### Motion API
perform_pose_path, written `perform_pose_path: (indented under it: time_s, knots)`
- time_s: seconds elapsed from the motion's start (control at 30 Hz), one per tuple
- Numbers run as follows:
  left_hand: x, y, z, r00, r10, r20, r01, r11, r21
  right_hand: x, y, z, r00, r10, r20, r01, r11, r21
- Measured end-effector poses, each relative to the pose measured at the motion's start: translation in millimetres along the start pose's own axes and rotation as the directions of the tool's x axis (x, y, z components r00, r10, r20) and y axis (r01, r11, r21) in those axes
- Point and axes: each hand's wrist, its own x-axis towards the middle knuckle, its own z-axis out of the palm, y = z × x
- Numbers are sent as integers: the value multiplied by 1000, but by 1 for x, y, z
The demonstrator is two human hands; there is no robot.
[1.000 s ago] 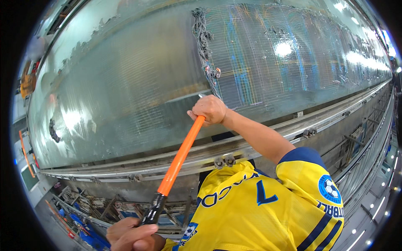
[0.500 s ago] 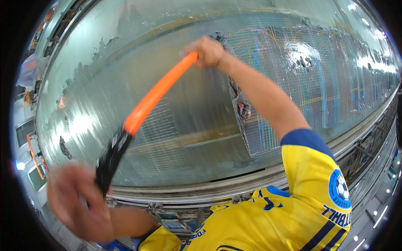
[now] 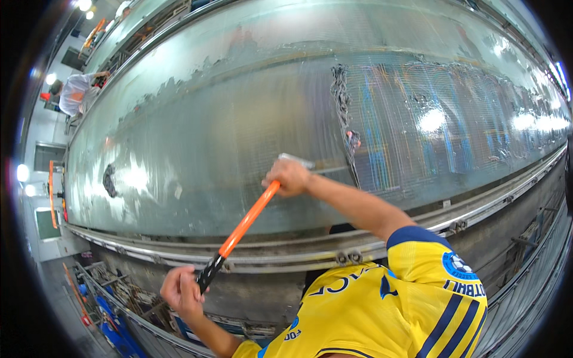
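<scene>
Right grip drawn nearer rail, clasping orange-black handle.

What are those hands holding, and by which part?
A tool: the right hand grips the orange shaft near the metal head; the left hand holds the black end.
</scene>
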Motion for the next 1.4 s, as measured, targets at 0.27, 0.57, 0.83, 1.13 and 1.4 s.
perform_pose_path:
  time_s: [0.27, 0.57, 0.83, 1.13, 1.4]
  knots:
    - [-138, 48, -8, 945, 199, 259, -266, 929, 258, -105, -129, 9, 996, 81, -25, -81, 996, 26]
    - [-18, 134, 78, 795, 203, 572, -347, 925, 153, -75, -44, -59, 979, 128, -161, -117, 990, 78]
    - [134, 150, 165, 794, 332, 509, -357, 933, -53, -7, 77, -105, 959, 148, -242, -150, 989, 10]
    - [185, 68, 273, 858, 316, 404, -358, 933, 30, 113, 298, -169, 899, -267, -346, 252, 964, -87]
    - [43, -4, 66, 998, 49, 46, -58, 975, 215, 50, 62, -17, 996, 64, -65, -72, 989, -128]
